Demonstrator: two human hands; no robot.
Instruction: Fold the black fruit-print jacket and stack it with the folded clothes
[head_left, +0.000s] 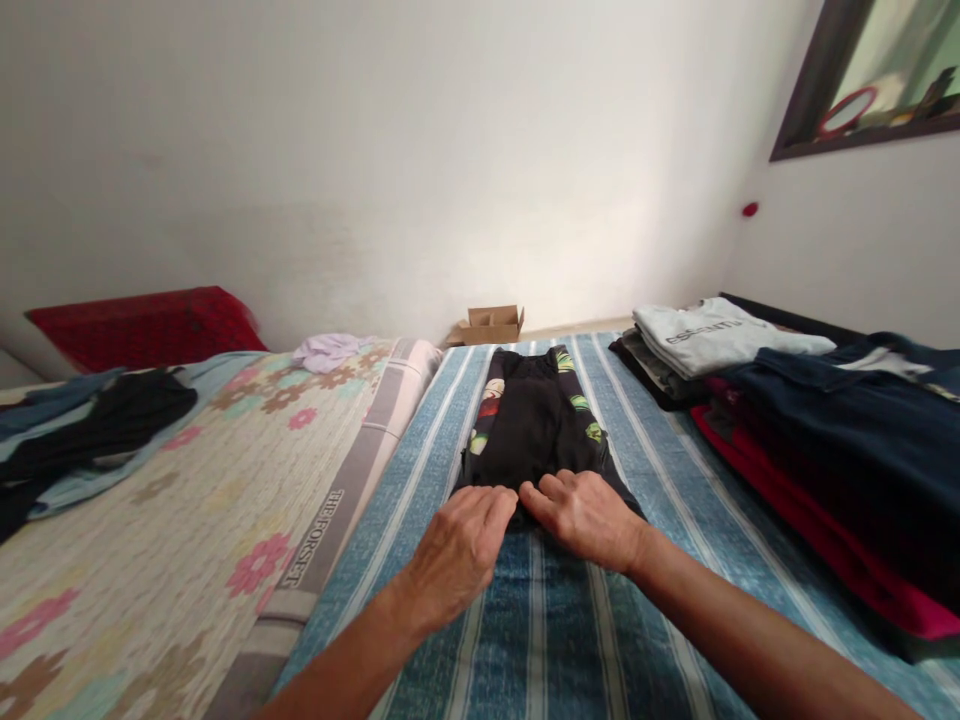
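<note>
left hand point(465, 540): grip closed, fingers curled down at the near edge of the black trousers point(525, 420), pinching the fabric left of its middle. right hand point(589, 512): same, grip closed on that near edge just right of the middle. the hands sit side by side, thumb sides almost touching. knuckles hide the exact pinch points.

trousers lie flat, folded into a narrow panel, on the blue striped sheet point(536, 620), straight ahead of the person. gathered waistband at the far end, floral print in red, green and cream down both sides. some dark fabric spreads past the panel at the near right corner, beside the right forearm.

right side: light grey shirt point(720, 335) with dark lettering, folded, on top of darker folded clothes. nearer, a navy garment point(847, 420) tops another pile, magenta garment point(795, 540) lower in it.

left side: floral bedspread point(202, 490) with a grey border reading "the forset". on it, a lilac cloth point(330, 351) near the wall, and a loose black garment point(120, 415) over light blue fabric at far left. red patterned cloth point(150, 325) behind those.

open cardboard box point(491, 324) beyond the trousers, by the wall.
</note>
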